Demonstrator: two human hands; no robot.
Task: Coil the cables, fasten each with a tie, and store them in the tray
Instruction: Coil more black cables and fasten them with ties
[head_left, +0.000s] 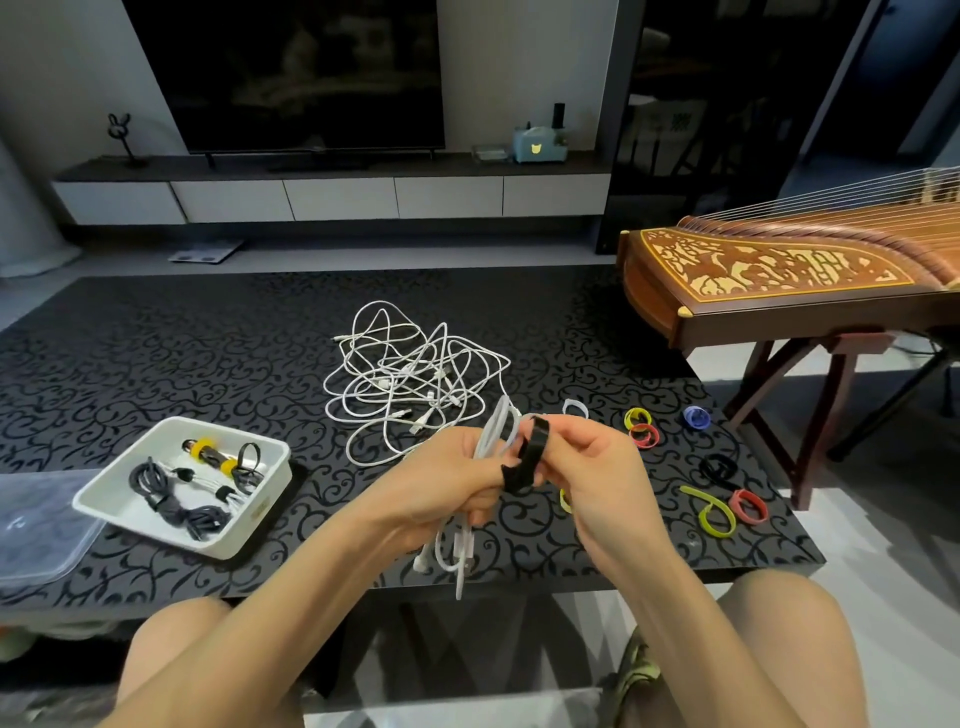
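The white cable is gathered into long, smooth loops above the near edge of the table, with its plug ends dangling below the fist. The left hand has its fingers curled round the middle of the bundle. The right hand pinches a flat black tie, which bends in a curve against the loops beside the left thumb.

Just behind the hands lies a loose tangle of thin white cables on the table, whose glossy black top has a scroll pattern. To the left sits a shallow white plastic tray holding dark bundled cables, some banded in yellow. Beside the tray is a clear plastic lid.

To the right, curled spare ties in yellow, red, blue and black are scattered on the table. Past the table's corner stands a carved wooden zither.
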